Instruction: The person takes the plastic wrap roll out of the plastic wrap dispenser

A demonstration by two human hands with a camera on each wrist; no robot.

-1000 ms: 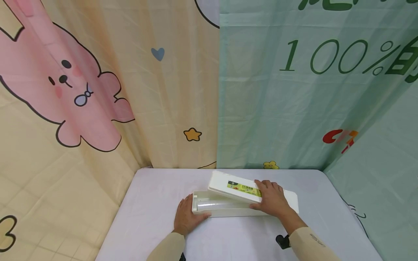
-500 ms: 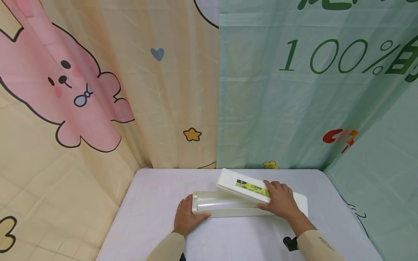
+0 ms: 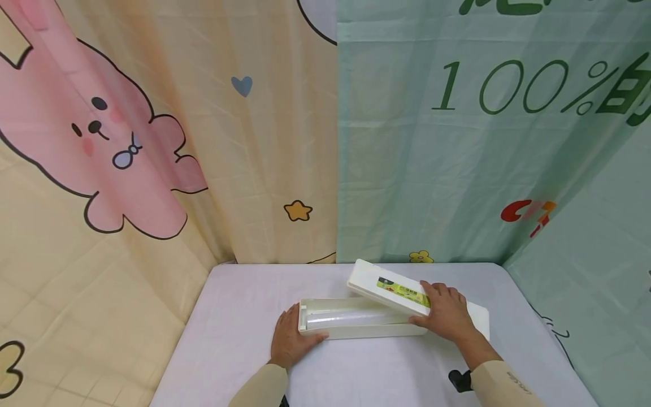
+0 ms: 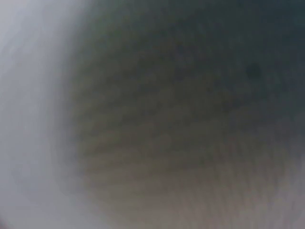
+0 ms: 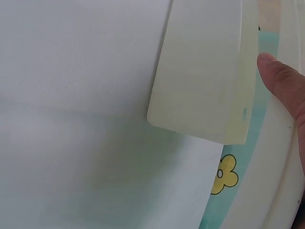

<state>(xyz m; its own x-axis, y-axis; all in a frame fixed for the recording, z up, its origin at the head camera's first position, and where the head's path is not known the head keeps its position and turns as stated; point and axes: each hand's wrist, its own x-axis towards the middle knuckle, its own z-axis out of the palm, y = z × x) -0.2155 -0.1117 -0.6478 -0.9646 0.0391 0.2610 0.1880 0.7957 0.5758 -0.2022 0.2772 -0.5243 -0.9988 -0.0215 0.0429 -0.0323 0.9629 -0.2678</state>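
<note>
A long white plastic cling film box (image 3: 366, 331) lies across the table, with a clear roll (image 3: 351, 318) showing inside its uncovered left part. My left hand (image 3: 294, 337) holds the left end of the box, thumb along the front wall. Tilted above the right part is the long white lid (image 3: 367, 278), bearing a yellow-green label (image 3: 404, 291). My right hand (image 3: 446, 312) grips this lid across its middle. In the right wrist view, the box's right end (image 5: 198, 71) stands apart from the lid (image 5: 252, 195), and my thumb (image 5: 282, 81) lies against the lid's near side. The left wrist view is blurred.
A white cloth covers the table (image 3: 244, 294). Behind it hang a beige curtain (image 3: 274, 141) with cartoon prints and a green curtain (image 3: 407, 169) with lettering. A black heart print (image 3: 460, 381) shows beside the right sleeve (image 3: 503, 384).
The right hand has moved the lid to the right, its left end rising a little, so more of the box and roll is uncovered. The left hand has stayed on the box's end.
</note>
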